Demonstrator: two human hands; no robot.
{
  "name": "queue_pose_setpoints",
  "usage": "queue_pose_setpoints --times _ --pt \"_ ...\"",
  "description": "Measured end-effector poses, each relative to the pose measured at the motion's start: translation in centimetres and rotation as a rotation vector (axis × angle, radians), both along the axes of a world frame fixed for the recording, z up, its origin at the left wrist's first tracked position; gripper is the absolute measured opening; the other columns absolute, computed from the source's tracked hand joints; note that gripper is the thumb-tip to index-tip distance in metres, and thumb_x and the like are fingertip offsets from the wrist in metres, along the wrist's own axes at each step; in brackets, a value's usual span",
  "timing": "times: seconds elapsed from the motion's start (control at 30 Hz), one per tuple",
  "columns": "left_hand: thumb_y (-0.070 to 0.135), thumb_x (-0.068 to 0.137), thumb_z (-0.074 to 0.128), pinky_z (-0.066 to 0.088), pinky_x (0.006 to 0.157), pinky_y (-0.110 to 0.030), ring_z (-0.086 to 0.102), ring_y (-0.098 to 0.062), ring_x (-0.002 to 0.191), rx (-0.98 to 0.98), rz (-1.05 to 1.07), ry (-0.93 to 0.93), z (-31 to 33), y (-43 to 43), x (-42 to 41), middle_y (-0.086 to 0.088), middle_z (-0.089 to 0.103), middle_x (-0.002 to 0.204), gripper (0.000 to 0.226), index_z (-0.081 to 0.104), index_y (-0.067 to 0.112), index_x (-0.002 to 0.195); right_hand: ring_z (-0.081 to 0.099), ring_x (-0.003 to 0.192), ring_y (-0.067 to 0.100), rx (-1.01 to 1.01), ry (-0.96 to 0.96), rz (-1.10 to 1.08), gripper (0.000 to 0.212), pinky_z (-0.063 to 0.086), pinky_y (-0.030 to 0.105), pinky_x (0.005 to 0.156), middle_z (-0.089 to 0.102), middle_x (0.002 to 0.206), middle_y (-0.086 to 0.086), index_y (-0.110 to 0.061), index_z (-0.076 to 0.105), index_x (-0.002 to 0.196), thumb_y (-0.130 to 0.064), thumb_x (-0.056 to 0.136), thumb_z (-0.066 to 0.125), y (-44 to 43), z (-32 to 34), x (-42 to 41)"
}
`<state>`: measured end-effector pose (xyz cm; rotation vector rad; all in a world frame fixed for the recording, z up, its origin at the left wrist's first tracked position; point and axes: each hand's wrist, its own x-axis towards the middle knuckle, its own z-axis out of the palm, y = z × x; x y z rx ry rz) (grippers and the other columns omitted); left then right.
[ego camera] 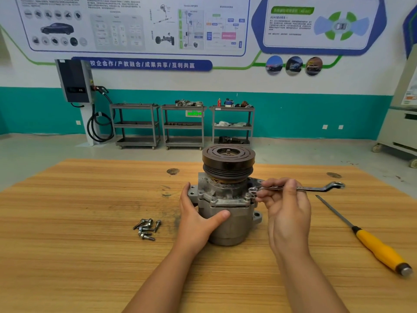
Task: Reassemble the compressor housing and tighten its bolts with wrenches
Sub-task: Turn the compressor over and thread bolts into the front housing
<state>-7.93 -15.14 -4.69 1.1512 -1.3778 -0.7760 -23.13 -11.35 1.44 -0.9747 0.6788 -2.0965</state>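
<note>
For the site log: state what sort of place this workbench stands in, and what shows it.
Probably an automotive training workshop: wall posters with car diagrams, a wall-mounted vehicle charger, and metal carts carrying mechanical parts along the far wall.

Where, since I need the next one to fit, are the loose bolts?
In the head view, the loose bolts lie piled on the wooden table, left of the compressor and the left hand holding it.

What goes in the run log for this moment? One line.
left hand: grips compressor | right hand: holds wrench, ring end at housing bolt | loose bolts: on table, left of compressor
</note>
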Motion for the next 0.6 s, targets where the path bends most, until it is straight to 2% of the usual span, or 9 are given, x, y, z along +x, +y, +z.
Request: queue_pose_setpoints --times 0.13,0.33,0.47,0.6 --pt "0.057 0.051 0.080 0.030 0.103 -0.028 0.030 -0.008 0.130 0.010 -0.009 0.000 0.2 0.3 0.0 0.005 0.023 0.151 0.120 0.005 0.044 0.144 0.059 0.055 0.012 0.067 -0.035 0.166 0.030 0.052 0.023 0.055 0.066 0.068 0.002 -0.009 0.049 0.083 -0.020 0.103 0.030 -0.4 -0.1 -0.5" --pt "0.063 0.045 0.075 0.029 0.100 -0.026 0.030 -0.006 0.127 0.017 0.000 -0.001 0.3 0.4 0.1 0.006 0.024 0.150 0.124 0.006 0.041 0.145 0.059 0.055 0.013 0.080 -0.011 0.220 0.032 0.051 0.024 0.053 0.066 0.068 0.002 -0.009 0.049 0.079 -0.018 0.103 0.031 -0.8 -0.1 -1.2" --pt "0.059 0.047 0.077 0.029 0.101 -0.026 0.030 -0.005 0.127 0.014 0.000 -0.003 0.4 0.4 -0.1 0.006 0.024 0.149 0.122 0.007 0.040 0.146 0.065 0.063 0.017 0.006 0.140 0.037 0.029 0.056 0.026 0.061 0.070 0.078 0.004 -0.015 0.061 0.076 -0.029 0.093 0.042 -0.3 -1.0 -0.5" --pt "0.060 0.046 0.076 0.031 0.102 -0.028 0.032 -0.008 0.128 0.023 0.002 -0.005 0.4 0.4 0.0 0.005 0.025 0.150 0.122 0.007 0.041 0.145 0.067 0.073 0.017 -0.091 0.387 -0.194 0.023 0.056 0.026 0.066 0.070 0.087 0.002 -0.017 0.064 0.086 -0.027 0.095 0.046 0.4 -2.0 0.2"
